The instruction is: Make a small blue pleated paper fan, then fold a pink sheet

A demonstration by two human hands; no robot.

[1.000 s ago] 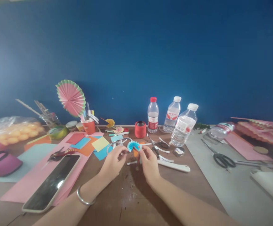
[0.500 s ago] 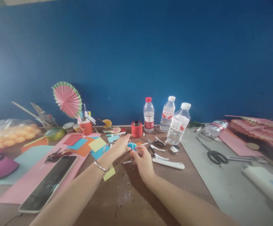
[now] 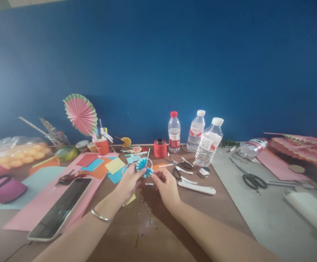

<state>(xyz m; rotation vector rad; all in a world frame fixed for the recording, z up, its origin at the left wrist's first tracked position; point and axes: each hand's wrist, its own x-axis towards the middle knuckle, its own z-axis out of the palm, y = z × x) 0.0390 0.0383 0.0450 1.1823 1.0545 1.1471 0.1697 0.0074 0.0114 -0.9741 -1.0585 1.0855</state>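
My left hand [image 3: 129, 182] and my right hand [image 3: 166, 185] meet over the middle of the brown table [image 3: 158, 233]. Between them is a small pleated blue paper fan [image 3: 143, 166] with a thin stick rising from it. The left fingers pinch the fan from the left, and the right fingers pinch at its lower right side. A silver bangle [image 3: 100, 215] circles my left wrist. Just behind the hands lie coloured paper squares [image 3: 114, 165] and a small pair of scissors [image 3: 178, 173].
A phone [image 3: 61, 208] lies on pink paper at the left. A red cup [image 3: 102, 145] holds a big pink fan. A red thread spool [image 3: 160, 148] and three upright water bottles [image 3: 195, 136] stand at the back. Large scissors [image 3: 252, 179] and a white-handled tool [image 3: 198, 188] lie to the right.
Both hands have drawn back a little toward me, and the blue fan now stands more upright and spread, with its stick pointing up.
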